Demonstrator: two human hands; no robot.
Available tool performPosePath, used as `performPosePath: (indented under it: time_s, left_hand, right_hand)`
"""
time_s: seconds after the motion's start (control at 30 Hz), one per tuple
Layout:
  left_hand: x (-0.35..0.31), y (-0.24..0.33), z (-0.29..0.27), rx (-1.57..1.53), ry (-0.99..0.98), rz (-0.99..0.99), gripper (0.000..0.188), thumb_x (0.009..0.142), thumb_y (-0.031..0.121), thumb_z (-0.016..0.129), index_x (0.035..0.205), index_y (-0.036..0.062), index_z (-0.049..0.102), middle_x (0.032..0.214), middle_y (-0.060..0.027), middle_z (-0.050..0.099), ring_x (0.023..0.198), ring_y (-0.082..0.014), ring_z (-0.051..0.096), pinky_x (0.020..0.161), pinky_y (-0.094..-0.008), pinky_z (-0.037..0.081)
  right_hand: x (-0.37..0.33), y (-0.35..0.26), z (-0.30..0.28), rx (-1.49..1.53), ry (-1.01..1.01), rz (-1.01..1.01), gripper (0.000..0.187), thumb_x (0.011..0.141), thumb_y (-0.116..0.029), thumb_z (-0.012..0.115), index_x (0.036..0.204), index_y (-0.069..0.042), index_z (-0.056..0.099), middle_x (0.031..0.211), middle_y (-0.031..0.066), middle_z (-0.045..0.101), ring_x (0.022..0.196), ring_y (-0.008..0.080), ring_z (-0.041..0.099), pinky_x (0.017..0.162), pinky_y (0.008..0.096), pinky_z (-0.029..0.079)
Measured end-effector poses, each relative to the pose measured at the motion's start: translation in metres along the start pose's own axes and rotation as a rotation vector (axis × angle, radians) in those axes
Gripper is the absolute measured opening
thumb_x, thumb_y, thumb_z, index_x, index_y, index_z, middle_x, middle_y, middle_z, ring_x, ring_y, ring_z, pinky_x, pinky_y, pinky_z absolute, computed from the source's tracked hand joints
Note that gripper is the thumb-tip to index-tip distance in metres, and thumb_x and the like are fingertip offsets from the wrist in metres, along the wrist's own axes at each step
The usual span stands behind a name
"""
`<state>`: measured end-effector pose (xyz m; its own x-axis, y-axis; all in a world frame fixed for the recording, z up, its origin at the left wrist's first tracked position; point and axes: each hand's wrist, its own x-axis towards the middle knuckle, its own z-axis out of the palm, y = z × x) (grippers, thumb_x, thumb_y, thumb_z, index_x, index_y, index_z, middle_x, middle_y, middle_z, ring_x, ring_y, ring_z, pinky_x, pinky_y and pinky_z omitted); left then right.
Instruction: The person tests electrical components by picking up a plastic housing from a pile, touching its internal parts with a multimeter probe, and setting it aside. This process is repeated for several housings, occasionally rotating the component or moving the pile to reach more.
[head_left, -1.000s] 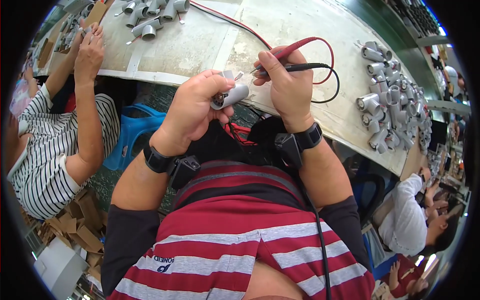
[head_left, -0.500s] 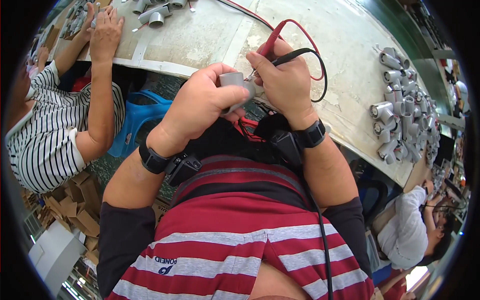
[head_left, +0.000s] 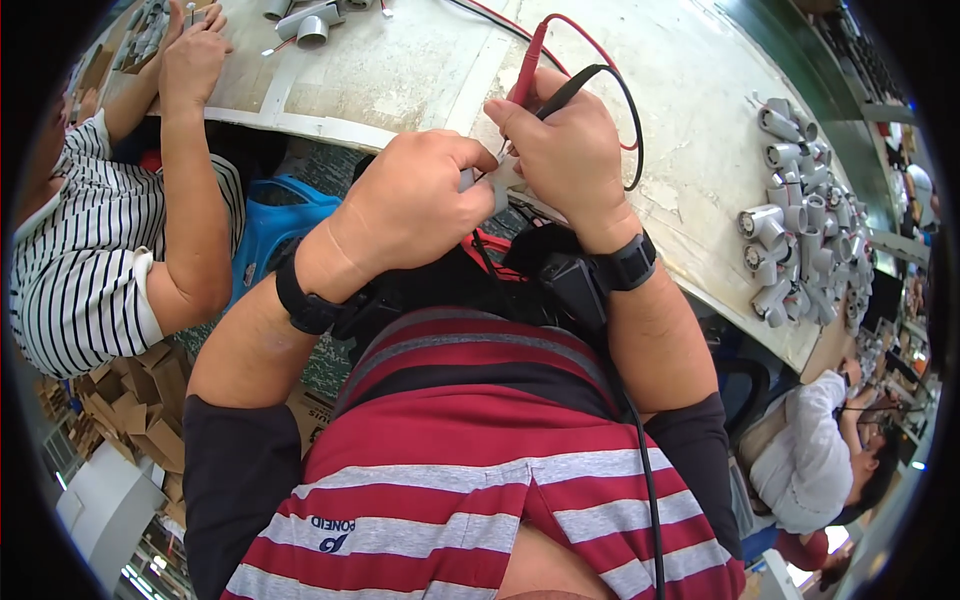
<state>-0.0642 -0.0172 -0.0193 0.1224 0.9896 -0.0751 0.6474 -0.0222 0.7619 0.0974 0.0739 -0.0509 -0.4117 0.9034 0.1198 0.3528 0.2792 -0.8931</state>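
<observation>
My left hand (head_left: 410,195) is closed around a small grey tube-shaped part (head_left: 500,193), mostly hidden by my fingers. Its thumb and forefinger come together by a small white connector at the part's edge. Close beside it, my right hand (head_left: 572,150) grips two test probes together, a red probe (head_left: 529,68) and a black probe (head_left: 572,92). Their tips point down toward the connector; whether they touch it is too small to tell. Both hands are just over the table's near edge.
A heap of grey tube-shaped parts with wires (head_left: 795,225) lies on the right of the table (head_left: 690,130). Similar grey parts (head_left: 313,32) lie at the far left. A person in a striped shirt (head_left: 110,250) works at left, near a blue stool (head_left: 280,215). Another person (head_left: 805,450) sits at right.
My left hand has turned over the grey part, covering more of it, and its fingers have moved to the connector. My right hand has shifted slightly, tilting the probes more upright.
</observation>
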Motion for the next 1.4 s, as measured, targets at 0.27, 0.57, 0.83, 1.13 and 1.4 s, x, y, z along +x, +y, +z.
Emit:
performPosePath:
  time_s: [0.27,0.57,0.83,1.13,1.4]
  left_hand:
    - [-0.003,0.004,0.003,0.068,0.037,0.014,0.031,0.087,0.018,0.066,0.108,-0.0032,0.075,0.095,-0.0216,0.073,0.086,-0.0349,0.073,0.081,-0.0393,0.057]
    - [-0.004,0.004,0.006,-0.141,0.062,-0.080,0.030,0.086,0.020,0.062,0.100,-0.0040,0.076,0.097,-0.0268,0.072,0.094,-0.0430,0.070,0.089,-0.0462,0.057]
    - [-0.005,-0.001,0.006,-0.154,0.029,-0.079,0.033,0.087,0.018,0.068,0.109,-0.0049,0.075,0.097,-0.0221,0.074,0.086,-0.0341,0.074,0.081,-0.0386,0.058]
    - [-0.006,-0.014,0.007,-0.214,0.037,-0.072,0.033,0.087,0.019,0.069,0.112,-0.0023,0.074,0.095,-0.0182,0.073,0.084,-0.0290,0.072,0.079,-0.0373,0.057]
    - [-0.022,-0.011,0.012,-0.525,0.126,-0.264,0.046,0.089,0.009,0.077,0.131,0.0012,0.059,0.100,-0.0063,0.066,0.090,-0.0131,0.066,0.079,-0.0294,0.055]
  right_hand:
    - [-0.001,0.007,0.005,0.123,0.038,0.124,0.019,0.093,-0.017,0.077,0.091,-0.001,0.067,0.068,0.0027,0.066,0.053,0.0090,0.060,0.047,0.0260,0.045]
    - [-0.006,-0.001,0.011,0.133,0.120,0.141,0.018,0.093,-0.016,0.076,0.089,-0.001,0.067,0.069,0.0032,0.066,0.054,0.0080,0.060,0.047,0.0248,0.046]
    - [0.005,-0.007,0.007,0.063,-0.012,0.226,0.018,0.094,-0.016,0.076,0.089,0.000,0.067,0.070,0.0037,0.067,0.053,0.0083,0.059,0.049,0.0238,0.046]
    - [-0.015,-0.001,0.012,0.164,0.080,0.139,0.016,0.094,-0.013,0.078,0.095,-0.002,0.067,0.075,0.0026,0.068,0.058,0.0077,0.061,0.052,0.0230,0.048]
    - [-0.019,0.004,0.014,0.149,0.075,0.106,0.015,0.095,-0.012,0.079,0.099,-0.002,0.067,0.078,0.0026,0.070,0.060,0.0074,0.062,0.053,0.0222,0.049]
